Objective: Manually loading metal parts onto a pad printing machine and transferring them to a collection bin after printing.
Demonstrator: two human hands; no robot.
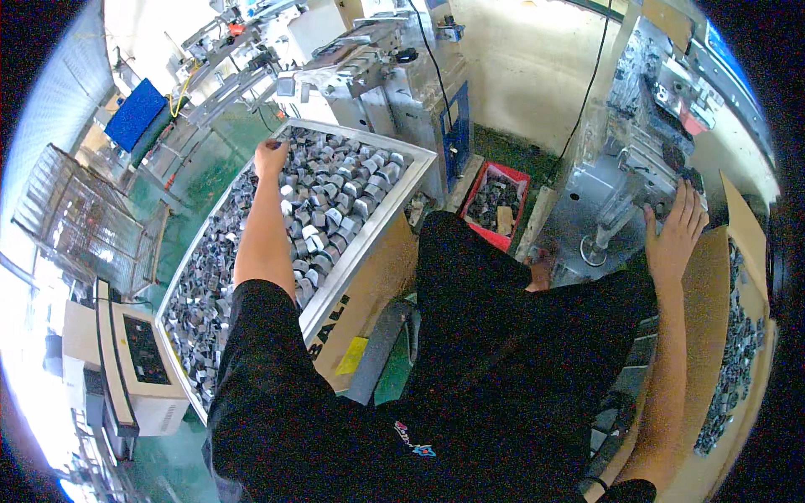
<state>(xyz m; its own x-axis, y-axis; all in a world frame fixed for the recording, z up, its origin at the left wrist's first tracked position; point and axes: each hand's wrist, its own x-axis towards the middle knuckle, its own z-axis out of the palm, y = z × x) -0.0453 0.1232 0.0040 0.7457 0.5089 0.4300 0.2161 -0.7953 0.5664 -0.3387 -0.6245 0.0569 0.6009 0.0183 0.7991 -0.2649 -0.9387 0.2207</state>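
Observation:
My left hand (pixel 271 158) reaches to the far left edge of a wide shallow tray (pixel 366 256) heaped with small grey metal blocks (pixel 335 180). Its fingers are curled together; a dark spot shows at their tips, but what they hold is too small to make out. On the right, my right hand (pixel 673 233) lies with fingers stretched out against the front of a grey metal machine (pixel 616 189), its fingertips by a dark part of the fixture. A round metal ring (pixel 594 250) sits below that fixture, to the left of this hand.
A red crate (pixel 517 220) of dark pieces stands on the floor between two machines. At the right is an open cardboard box (pixel 708 335) with many small dark metal parts. Another grey machine (pixel 402 96) stands behind the tray. A wire cage (pixel 88 218) is at the far left.

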